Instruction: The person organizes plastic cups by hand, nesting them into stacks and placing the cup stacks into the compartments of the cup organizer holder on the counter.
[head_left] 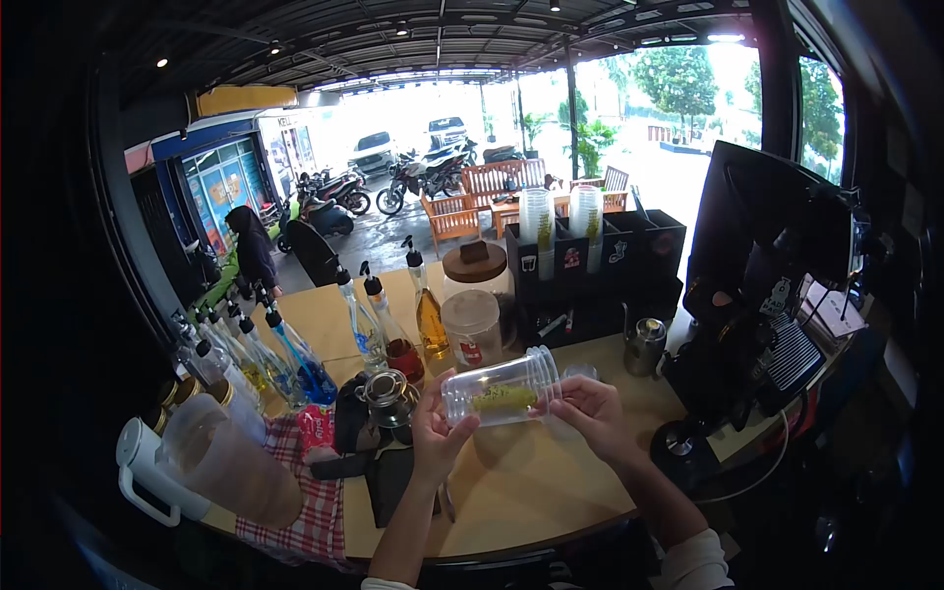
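A short stack of clear plastic cups (503,385) with yellow-green print lies sideways in the air above the counter, held between both hands. Around the base end of the stack, my left hand (440,423) is closed. My right hand (588,413) pinches the rims at the other end. Behind my right fingers, another clear plastic object (578,373) is partly hidden, and I cannot make out its kind. Beyond the cups stands a lidded plastic jar (472,326). To the left of my left hand is a glass pot (388,393) with a metal lid.
A black organizer (596,258) holds two tall cup stacks at the back. Pump bottles (430,313) of syrup line the left side. A metal kettle (644,346) and a black monitor (777,246) stand at right. A frosted pitcher (231,462) is at front left. A person (253,251) is outside.
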